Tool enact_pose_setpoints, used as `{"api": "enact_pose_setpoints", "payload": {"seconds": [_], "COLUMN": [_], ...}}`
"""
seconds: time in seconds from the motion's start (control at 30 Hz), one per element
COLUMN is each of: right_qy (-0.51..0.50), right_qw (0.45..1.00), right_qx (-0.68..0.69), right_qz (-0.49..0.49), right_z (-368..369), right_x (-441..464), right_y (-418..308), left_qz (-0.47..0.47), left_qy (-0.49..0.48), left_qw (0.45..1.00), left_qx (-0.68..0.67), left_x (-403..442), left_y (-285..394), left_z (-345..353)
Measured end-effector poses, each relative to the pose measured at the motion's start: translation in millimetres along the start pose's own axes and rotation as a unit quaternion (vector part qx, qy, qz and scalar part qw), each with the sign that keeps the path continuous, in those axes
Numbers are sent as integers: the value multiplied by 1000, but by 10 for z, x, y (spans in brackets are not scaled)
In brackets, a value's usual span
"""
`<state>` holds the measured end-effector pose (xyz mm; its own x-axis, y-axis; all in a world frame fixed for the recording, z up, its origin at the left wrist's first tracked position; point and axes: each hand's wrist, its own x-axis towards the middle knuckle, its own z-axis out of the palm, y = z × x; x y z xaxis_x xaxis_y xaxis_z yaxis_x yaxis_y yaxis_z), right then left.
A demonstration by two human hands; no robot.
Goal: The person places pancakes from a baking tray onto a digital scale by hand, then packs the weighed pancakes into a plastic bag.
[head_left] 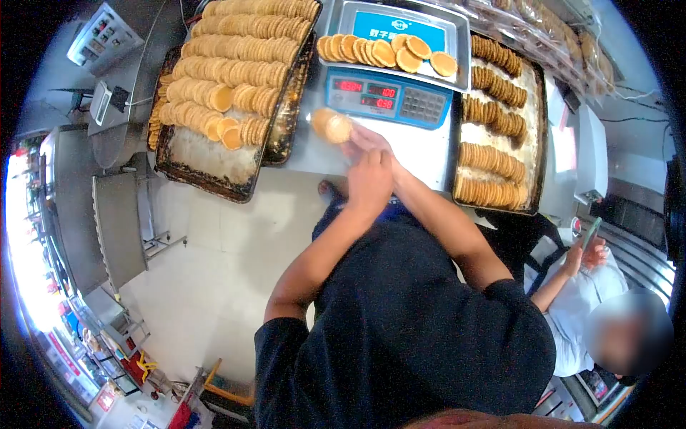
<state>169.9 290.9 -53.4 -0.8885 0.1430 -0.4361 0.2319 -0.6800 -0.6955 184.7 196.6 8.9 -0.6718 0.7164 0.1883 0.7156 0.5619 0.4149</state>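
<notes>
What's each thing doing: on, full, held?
Blue digital scale, on, red digits lit
Silver metal pan, on scale, partly filled with round golden biscuits
Left dark-rimmed metal tray, partly filled
Right dark-rimmed metal tray, partly filled
Round biscuit stack, held in right bare hand
Pale-green phone, in another person's hand

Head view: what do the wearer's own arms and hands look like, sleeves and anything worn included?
Both the left hand and the right hand are ungloved. The black top has plain, short sleeves ending near the elbows, so the forearms are bare. No watch or bracelet shows; anything as small as a ring is too blurred to tell.
</notes>
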Motion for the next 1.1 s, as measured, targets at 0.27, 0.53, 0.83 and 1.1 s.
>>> {"api": "enact_pose_setpoints", "payload": {"seconds": [0.27,0.53,0.83,1.1], "right_qy": [46,17,26,19], "right_qw": [992,993,999,999], "right_qx": [119,114,27,-15], "right_qz": [-22,-36,15,-22], "right_z": [-3,-119,-216,-361], "right_x": [154,137,82,225], "right_y": [252,404,152,450], "left_qz": [26,29,-302,-332], "left_qy": [-16,-73,244,111], "left_qw": [998,996,827,729], "left_qx": [-48,-44,-406,-588], "left_x": [-45,-144,80,435], "left_y": [6,-84,-1374,-1368], "left_z": [-26,-41,375,553]}}
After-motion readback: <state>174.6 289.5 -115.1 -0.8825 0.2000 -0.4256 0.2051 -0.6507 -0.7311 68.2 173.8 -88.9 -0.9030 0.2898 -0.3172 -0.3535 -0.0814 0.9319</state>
